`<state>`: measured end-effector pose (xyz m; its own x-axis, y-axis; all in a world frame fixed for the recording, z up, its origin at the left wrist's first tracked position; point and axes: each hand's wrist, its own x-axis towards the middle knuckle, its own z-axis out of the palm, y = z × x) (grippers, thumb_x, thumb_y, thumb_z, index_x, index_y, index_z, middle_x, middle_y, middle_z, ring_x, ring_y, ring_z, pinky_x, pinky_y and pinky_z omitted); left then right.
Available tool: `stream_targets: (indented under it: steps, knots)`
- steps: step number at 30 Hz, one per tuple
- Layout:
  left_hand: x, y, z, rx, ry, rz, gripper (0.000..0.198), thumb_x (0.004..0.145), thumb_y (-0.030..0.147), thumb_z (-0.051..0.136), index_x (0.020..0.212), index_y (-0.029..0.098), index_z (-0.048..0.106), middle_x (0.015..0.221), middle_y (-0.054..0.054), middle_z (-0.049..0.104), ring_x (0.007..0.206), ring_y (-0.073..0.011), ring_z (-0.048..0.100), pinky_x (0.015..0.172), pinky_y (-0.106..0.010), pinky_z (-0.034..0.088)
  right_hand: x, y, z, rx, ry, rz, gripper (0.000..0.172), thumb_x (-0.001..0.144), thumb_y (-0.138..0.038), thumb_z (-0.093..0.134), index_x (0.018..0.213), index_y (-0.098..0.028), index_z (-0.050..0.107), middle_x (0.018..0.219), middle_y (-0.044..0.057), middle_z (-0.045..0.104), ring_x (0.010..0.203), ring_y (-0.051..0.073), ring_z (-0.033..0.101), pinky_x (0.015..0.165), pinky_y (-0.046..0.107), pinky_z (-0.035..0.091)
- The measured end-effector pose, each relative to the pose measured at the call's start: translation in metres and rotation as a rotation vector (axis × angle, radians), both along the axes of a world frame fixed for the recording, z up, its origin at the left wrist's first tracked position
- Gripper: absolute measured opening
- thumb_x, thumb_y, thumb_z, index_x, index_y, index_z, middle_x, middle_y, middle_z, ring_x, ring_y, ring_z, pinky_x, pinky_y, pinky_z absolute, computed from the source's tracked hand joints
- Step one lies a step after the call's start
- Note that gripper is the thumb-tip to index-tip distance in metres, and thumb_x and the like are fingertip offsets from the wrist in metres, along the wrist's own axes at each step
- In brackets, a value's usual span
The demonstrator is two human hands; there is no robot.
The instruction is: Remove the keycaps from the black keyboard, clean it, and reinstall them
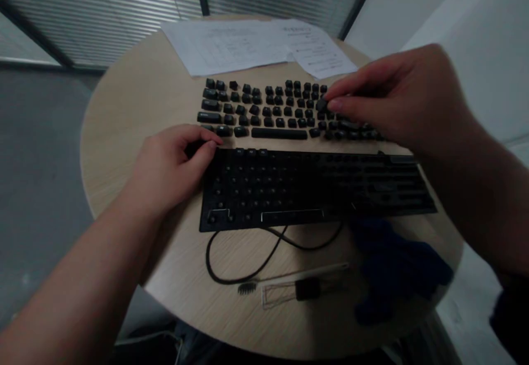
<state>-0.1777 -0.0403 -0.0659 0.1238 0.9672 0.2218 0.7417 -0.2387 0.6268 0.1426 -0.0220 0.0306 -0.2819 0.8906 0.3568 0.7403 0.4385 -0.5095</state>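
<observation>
A black keyboard [256, 219] lies on the round table, most of its keys taken off and the bare switches showing. Three keycaps [251, 152] are still on its top row. My left hand [176, 164] is closed at its far left corner, thumb and forefinger touching that edge. Above the keyboard, loose black keycaps are laid out in rows, with a long spacebar [279, 133] in the front row. My right hand [397, 90] pinches a dark keycap [321, 104] between thumb and forefinger, over the right part of these rows. Some keycaps are hidden behind this hand.
Printed papers [243, 45] lie at the table's far edge. A black cable [212, 268] loops in front of the keyboard. Closer to me are a thin brush [306, 272], a wire puller with a black grip [308, 288] and a dark blue cloth [397, 271].
</observation>
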Motion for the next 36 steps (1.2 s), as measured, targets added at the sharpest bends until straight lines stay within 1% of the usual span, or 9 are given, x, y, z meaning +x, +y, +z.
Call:
stream_targets:
  steps: [6, 10, 13, 17, 23, 26, 30, 33, 36]
  knots:
    - [0.002, -0.003, -0.001, -0.02, -0.015, -0.014, 0.027, 0.095, 0.033, 0.053, 0.102, 0.019, 0.075, 0.099, -0.002, 0.075, 0.098, -0.0238, 0.068, 0.098, -0.042, 0.053, 0.003, -0.003, -0.004, 0.041, -0.048, 0.021, 0.014, 0.084, -0.043, 0.083, 0.094, -0.033, 0.085, 0.068, -0.005, 0.075, 0.084, 0.02, 0.077, 0.074, 0.031, 0.059]
    - [0.002, -0.002, -0.003, -0.016, -0.012, -0.006, 0.028, 0.093, 0.034, 0.053, 0.101, 0.019, 0.075, 0.098, -0.002, 0.075, 0.097, -0.024, 0.069, 0.098, -0.042, 0.053, -0.008, -0.005, -0.006, 0.015, -0.062, 0.024, 0.011, 0.085, -0.037, 0.083, 0.094, -0.03, 0.085, 0.072, -0.004, 0.077, 0.074, 0.016, 0.076, 0.071, 0.029, 0.06]
    - [0.001, -0.001, -0.002, 0.003, 0.001, -0.014, 0.03, 0.092, 0.037, 0.052, 0.101, 0.019, 0.075, 0.099, -0.002, 0.075, 0.094, -0.0218, 0.067, 0.096, -0.04, 0.052, -0.014, -0.003, -0.007, -0.016, -0.045, 0.052, 0.013, 0.085, -0.034, 0.083, 0.095, -0.026, 0.086, 0.072, -0.003, 0.076, 0.073, 0.015, 0.075, 0.073, 0.029, 0.061]
    - [-0.001, 0.001, 0.002, 0.025, 0.032, -0.011, 0.035, 0.09, 0.044, 0.05, 0.099, 0.022, 0.075, 0.095, 0.0, 0.075, 0.082, -0.0186, 0.065, 0.084, -0.034, 0.051, -0.014, 0.001, -0.004, -0.063, -0.032, 0.071, 0.019, 0.083, -0.035, 0.081, 0.095, -0.02, 0.084, 0.078, -0.004, 0.076, 0.083, 0.017, 0.075, 0.077, 0.031, 0.059]
    - [-0.005, 0.001, -0.001, 0.003, 0.098, 0.107, 0.033, 0.087, 0.049, 0.053, 0.1, 0.029, 0.076, 0.08, 0.004, 0.071, 0.067, -0.0176, 0.062, 0.066, -0.029, 0.043, -0.007, 0.004, 0.007, -0.111, -0.014, 0.06, 0.026, 0.084, -0.033, 0.077, 0.098, -0.012, 0.08, 0.093, 0.001, 0.076, 0.099, 0.022, 0.073, 0.081, 0.032, 0.056]
    - [-0.005, 0.002, -0.002, 0.018, 0.083, 0.133, 0.033, 0.087, 0.05, 0.054, 0.099, 0.029, 0.076, 0.074, 0.004, 0.069, 0.062, -0.0169, 0.06, 0.062, -0.028, 0.041, -0.006, 0.002, 0.007, -0.143, -0.027, 0.089, 0.024, 0.087, -0.031, 0.074, 0.101, -0.013, 0.08, 0.093, 0.001, 0.076, 0.098, 0.021, 0.072, 0.083, 0.032, 0.055]
    - [-0.004, 0.003, 0.003, -0.058, 0.075, 0.095, 0.038, 0.084, 0.053, 0.05, 0.097, 0.026, 0.074, 0.082, 0.001, 0.073, 0.07, -0.0209, 0.064, 0.068, -0.032, 0.047, -0.013, -0.001, -0.009, -0.206, -0.041, 0.173, 0.015, 0.087, -0.026, 0.074, 0.096, -0.019, 0.083, 0.089, 0.0, 0.078, 0.084, 0.015, 0.071, 0.081, 0.03, 0.054]
    - [-0.005, 0.004, 0.004, -0.07, 0.028, 0.026, 0.04, 0.086, 0.053, 0.05, 0.099, 0.023, 0.074, 0.097, -0.005, 0.077, 0.086, -0.0248, 0.068, 0.081, -0.038, 0.051, -0.023, 0.001, -0.03, -0.247, -0.024, 0.23, 0.013, 0.087, -0.023, 0.073, 0.092, -0.021, 0.085, 0.085, 0.0, 0.079, 0.075, 0.013, 0.068, 0.076, 0.029, 0.052]
    - [-0.006, 0.004, 0.004, -0.062, 0.005, -0.009, 0.039, 0.088, 0.049, 0.051, 0.099, 0.02, 0.074, 0.101, -0.008, 0.077, 0.089, -0.0253, 0.068, 0.087, -0.04, 0.052, -0.034, 0.007, -0.051, -0.317, 0.001, 0.23, 0.015, 0.087, -0.024, 0.072, 0.094, -0.02, 0.085, 0.076, 0.0, 0.077, 0.063, 0.011, 0.062, 0.067, 0.028, 0.048]
